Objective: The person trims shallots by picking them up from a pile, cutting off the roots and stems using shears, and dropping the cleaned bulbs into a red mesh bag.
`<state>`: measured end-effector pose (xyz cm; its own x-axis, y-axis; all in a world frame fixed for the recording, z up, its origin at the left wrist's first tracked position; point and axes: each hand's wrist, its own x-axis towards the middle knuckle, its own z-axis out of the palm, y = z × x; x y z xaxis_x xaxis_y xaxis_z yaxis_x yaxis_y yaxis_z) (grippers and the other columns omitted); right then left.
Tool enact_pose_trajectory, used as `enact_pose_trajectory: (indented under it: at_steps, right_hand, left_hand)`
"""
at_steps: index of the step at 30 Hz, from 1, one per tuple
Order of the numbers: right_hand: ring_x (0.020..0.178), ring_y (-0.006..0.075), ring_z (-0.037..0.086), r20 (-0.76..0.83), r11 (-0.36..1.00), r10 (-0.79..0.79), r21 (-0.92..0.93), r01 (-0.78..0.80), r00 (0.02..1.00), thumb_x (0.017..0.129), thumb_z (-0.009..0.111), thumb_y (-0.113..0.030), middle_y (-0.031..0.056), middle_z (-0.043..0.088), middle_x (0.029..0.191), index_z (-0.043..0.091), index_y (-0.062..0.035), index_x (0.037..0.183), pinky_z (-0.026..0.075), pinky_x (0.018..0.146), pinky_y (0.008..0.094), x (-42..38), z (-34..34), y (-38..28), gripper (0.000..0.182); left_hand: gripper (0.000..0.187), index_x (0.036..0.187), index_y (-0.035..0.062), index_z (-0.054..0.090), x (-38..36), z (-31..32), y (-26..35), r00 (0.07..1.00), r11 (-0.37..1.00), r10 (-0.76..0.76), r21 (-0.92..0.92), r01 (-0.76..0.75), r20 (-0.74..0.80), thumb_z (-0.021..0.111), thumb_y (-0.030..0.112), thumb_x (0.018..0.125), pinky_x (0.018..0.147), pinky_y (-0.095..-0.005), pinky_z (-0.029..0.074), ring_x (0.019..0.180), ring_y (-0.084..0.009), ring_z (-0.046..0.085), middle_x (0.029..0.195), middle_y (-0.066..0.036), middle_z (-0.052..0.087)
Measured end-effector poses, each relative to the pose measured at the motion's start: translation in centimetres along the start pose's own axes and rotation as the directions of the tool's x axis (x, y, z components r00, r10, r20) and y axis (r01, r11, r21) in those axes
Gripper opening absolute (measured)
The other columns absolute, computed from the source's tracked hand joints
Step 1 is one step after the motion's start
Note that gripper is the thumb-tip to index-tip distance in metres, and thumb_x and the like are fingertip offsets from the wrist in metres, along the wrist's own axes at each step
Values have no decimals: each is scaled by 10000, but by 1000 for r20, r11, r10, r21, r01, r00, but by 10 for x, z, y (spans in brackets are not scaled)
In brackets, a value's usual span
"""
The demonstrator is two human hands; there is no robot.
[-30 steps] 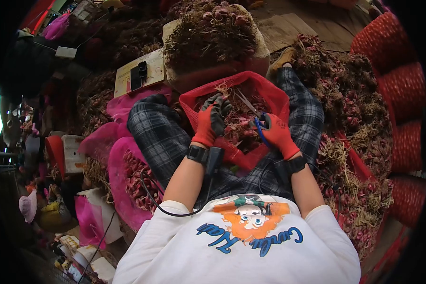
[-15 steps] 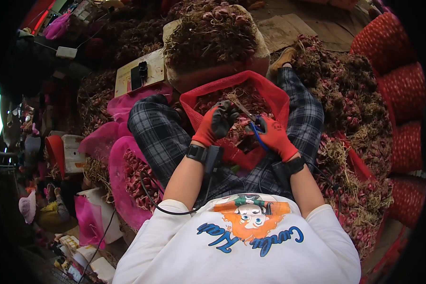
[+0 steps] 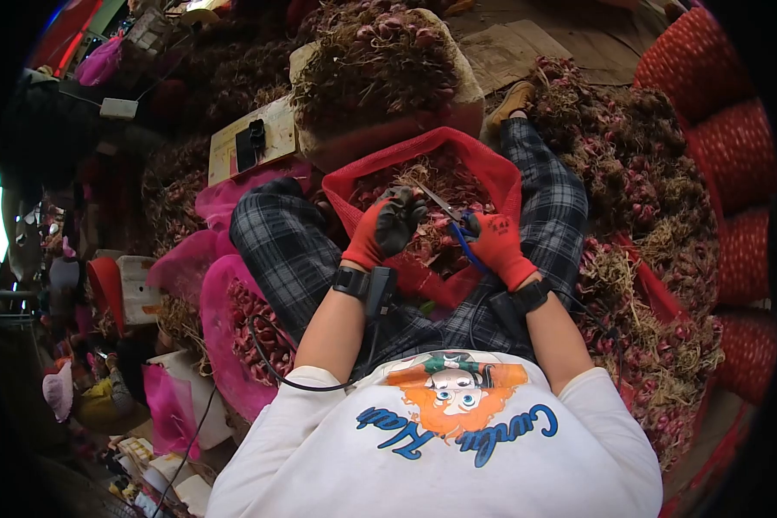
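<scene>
My right hand [image 3: 496,242], in a red glove with dark fingers, is closed round the blue handles of scissors [image 3: 443,203]. Their metal blades point up and left, with the tips close to my left fingertips. My left hand [image 3: 393,223], gloved the same way, has its fingers curled in a pinch. A small pale bit shows at its fingertips, but I cannot make out what it is. Both hands are over an open red mesh bag [image 3: 445,138] between my legs. Reddish shallots [image 3: 375,184] with dry stalks and roots lie inside it.
A pale foam box [image 3: 354,145] heaped with dried shallots stands ahead. More shallots [image 3: 639,194] are piled on the right, beside full red sacks [image 3: 691,65]. To the left are a pink mesh bag [image 3: 220,341] and a board [image 3: 276,121] bearing a black phone [image 3: 247,147].
The view has shifted slightly. Both hands keep nearly the same place over the bag, with the scissors still in my right hand and their blades showing more plainly.
</scene>
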<state>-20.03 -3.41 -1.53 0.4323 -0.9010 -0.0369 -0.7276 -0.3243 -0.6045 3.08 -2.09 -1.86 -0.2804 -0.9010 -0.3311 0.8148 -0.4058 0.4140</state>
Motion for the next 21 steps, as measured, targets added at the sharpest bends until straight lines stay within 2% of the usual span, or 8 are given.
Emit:
enact_pose_trajectory:
  at_steps: [1, 4, 7, 10, 13, 16, 19, 21]
  right_hand:
    - [729, 329, 620, 29, 999, 28, 35, -29, 999, 773, 626, -496, 142, 639, 767, 635, -66, 823, 476, 670, 404, 0, -2, -2, 433]
    - [760, 325, 624, 71, 973, 37, 226, -52, 997, 772, 632, -500, 144, 647, 812, 649, -76, 824, 476, 677, 401, -1, -9, -7, 428]
    - [796, 321, 624, 50, 964, 87, 248, -97, 995, 782, 614, -516, 146, 646, 844, 641, -76, 859, 477, 688, 399, -2, -7, -6, 448]
    - [818, 317, 622, -17, 989, 61, 133, -58, 998, 796, 591, -526, 152, 642, 878, 628, -78, 896, 477, 696, 404, -2, 4, 0, 460]
    - [829, 316, 623, -80, 999, 40, 31, -37, 996, 801, 574, -539, 146, 643, 890, 614, -83, 914, 478, 705, 403, -2, 6, -2, 472]
    - [757, 318, 627, -147, 998, 10, 65, 0, 989, 766, 662, -420, 141, 651, 808, 640, -70, 876, 470, 655, 395, -1, 1, -8, 367]
    - [725, 318, 627, 5, 994, 105, 12, -105, 994, 743, 686, -433, 142, 646, 767, 657, -69, 863, 468, 646, 391, 0, 4, -3, 384]
    - [719, 317, 628, -23, 996, 83, 12, -83, 996, 741, 691, -428, 141, 645, 757, 665, -68, 859, 468, 646, 386, 0, 17, 13, 379]
  left_hand:
    - [149, 1058, 58, 548, 0, 2, -1, 996, 1000, 15, 21, -13, -83, 490, 59, 921, 917, -311, 461, 987, -171, 557, 1025, -52, 576]
    - [195, 1103, 31, 525, 7, 3, -11, 949, 932, 309, 220, -289, -64, 527, 117, 928, 835, -297, 517, 878, -166, 596, 1016, -58, 586]
    - [200, 1099, 74, 554, 13, 4, -9, 903, 862, 414, 369, -348, -116, 569, 94, 901, 874, -345, 506, 951, -168, 579, 1021, -40, 585]
    - [216, 1082, 38, 540, 17, 3, -9, 890, 887, 434, 240, -395, -141, 598, 50, 874, 822, -298, 527, 901, -151, 596, 1017, -49, 592]
    - [214, 1099, 52, 548, 21, 0, -12, 873, 854, 466, 331, -402, -144, 582, 53, 888, 856, -300, 512, 904, -141, 583, 1008, -34, 583]
    - [243, 1109, 35, 549, 22, -3, -16, 849, 788, 518, 442, -428, -102, 589, 8, 871, 840, -275, 508, 898, -132, 584, 1025, -43, 585]
    - [268, 1121, 20, 550, 25, -10, -17, 819, 728, 574, 476, -494, -29, 570, -39, 860, 834, -255, 496, 901, -130, 586, 1028, -50, 592]
    - [306, 1124, 17, 551, 24, -14, -16, 818, 699, 576, 512, -499, 12, 554, -80, 834, 851, -255, 485, 929, -135, 588, 1048, -56, 597]
